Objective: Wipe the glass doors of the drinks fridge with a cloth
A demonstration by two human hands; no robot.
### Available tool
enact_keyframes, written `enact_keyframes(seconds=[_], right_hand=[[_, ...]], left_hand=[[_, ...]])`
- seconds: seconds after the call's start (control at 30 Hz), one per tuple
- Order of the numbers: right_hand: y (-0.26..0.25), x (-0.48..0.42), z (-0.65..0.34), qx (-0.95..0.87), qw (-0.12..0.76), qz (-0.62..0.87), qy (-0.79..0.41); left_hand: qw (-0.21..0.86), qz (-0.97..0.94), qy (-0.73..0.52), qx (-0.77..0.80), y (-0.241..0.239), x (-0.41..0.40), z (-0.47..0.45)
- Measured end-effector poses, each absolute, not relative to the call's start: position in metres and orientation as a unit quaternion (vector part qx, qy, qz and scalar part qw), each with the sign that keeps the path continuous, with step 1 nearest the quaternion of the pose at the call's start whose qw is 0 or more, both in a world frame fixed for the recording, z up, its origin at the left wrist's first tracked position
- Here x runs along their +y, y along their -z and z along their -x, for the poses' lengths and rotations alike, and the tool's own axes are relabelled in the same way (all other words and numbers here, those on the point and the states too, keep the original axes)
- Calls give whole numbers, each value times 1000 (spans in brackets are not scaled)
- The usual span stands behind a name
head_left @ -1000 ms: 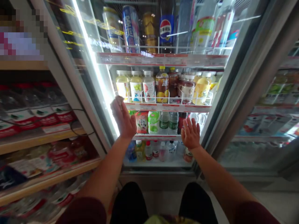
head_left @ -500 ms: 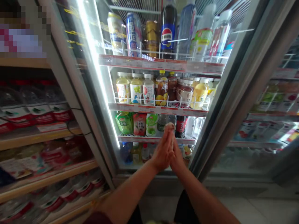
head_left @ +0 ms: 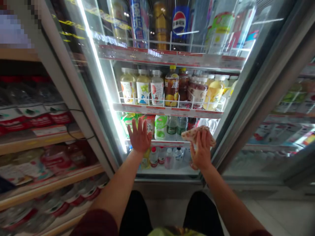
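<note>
Palm forward and fingers spread, my left hand [head_left: 140,136] is at the glass door [head_left: 169,178] of a lit drinks fridge, holding nothing. My right hand [head_left: 202,149] has a crumpled, pale, patterned cloth [head_left: 190,133] under its fingers, against the same glass, lower right. Part of the cloth is hidden by the hand. Behind the left hand, through the glass, are a green-labelled bottle [head_left: 129,120] and a red-labelled one, both partly covered. A bottle with a green label [head_left: 160,127] shows between the hands.
Shelves behind the glass hold several bottles, among them a lemon tea bottle [head_left: 171,87] and a Pepsi bottle [head_left: 180,21]. To my left, wooden shelves [head_left: 46,141] carry packed bottles. Metal door frames [head_left: 248,108] border the glass on the right. My knees [head_left: 136,213] are below.
My hands were pressed together in front of the glass. They have parted, the left going left and opening, the right going right with the cloth. The view has come closer to the fridge.
</note>
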State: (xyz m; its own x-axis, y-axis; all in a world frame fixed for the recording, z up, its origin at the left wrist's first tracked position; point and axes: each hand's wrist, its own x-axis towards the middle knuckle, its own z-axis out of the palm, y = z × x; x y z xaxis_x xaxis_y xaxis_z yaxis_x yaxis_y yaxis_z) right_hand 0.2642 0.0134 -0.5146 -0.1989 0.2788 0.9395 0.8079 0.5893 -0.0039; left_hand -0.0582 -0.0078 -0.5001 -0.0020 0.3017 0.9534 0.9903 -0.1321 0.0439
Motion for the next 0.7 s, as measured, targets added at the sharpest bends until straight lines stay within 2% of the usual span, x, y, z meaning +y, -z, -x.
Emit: enact_keyframes(seconds=[0.1,0.23,0.3,0.43,0.5,0.7], right_hand=[[501,22,-250,-714,537,379,244],[468,39,-247,-679,595,324,281],[477,40,-248,-692,601,283,283],[529,28,-250,-744,561,250,261],[536,27,-255,-748,559,244,262],[469,49,-274,-677,627,264,281]], left_hand=[[402,588,463,-528,505,0,59],[402,589,468,-522,508,-1,58],[409,591,467,-516,508,-2,59],[422,586,458,-519,507,-3,59],[429,582,453,-522,507,-3,59],[442,574,456,-517,506,-2,57]])
